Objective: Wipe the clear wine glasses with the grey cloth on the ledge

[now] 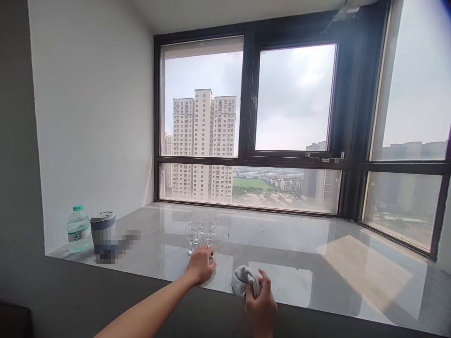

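Head view: the right hand (261, 303) has its grip pinching a grey cloth (241, 280), the bulk of which sits just left of the fingertips at the front edge of the window sill (169, 272). Left hand (201, 265) curls its fingers at the near side of the clustered stemmed glasses (190, 234); whether that grip closes on one, I cannot tell.

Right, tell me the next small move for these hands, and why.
I'd bring the cloth across to the left hand. That hand is at the near side of the glasses, seemingly on one, though its grip is hidden; the right hand has the cloth bunched in its fingers, a little apart.
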Motion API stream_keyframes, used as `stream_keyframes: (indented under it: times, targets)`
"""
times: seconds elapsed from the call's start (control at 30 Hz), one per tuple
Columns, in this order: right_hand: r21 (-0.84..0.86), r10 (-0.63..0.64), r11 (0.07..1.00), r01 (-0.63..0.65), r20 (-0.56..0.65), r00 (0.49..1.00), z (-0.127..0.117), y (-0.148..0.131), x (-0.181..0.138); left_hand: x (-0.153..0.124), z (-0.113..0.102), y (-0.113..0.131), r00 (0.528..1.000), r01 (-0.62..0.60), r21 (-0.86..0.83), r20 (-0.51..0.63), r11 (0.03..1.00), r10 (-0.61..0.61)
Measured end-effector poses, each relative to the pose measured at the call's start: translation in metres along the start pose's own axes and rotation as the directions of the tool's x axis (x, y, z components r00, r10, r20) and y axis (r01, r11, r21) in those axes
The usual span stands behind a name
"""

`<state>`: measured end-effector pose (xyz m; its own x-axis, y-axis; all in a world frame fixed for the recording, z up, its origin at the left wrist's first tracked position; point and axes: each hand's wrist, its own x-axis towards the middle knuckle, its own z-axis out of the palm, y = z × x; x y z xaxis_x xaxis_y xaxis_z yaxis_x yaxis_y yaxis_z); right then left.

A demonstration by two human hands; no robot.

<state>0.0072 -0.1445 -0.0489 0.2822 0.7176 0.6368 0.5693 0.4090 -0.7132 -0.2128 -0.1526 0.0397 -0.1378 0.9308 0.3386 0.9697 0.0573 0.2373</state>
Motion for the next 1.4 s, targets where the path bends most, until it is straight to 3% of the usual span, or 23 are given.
stream_keyframes:
  times: [1.4]
  targets:
    - [0.019,0.020,1.000,-0.021,0.038,0.999,0.0039,0.0095,0.0017,0.0000,-0.0003,0.0009,1.000,0.008,-0.001,0.002,1.000,-0.008]
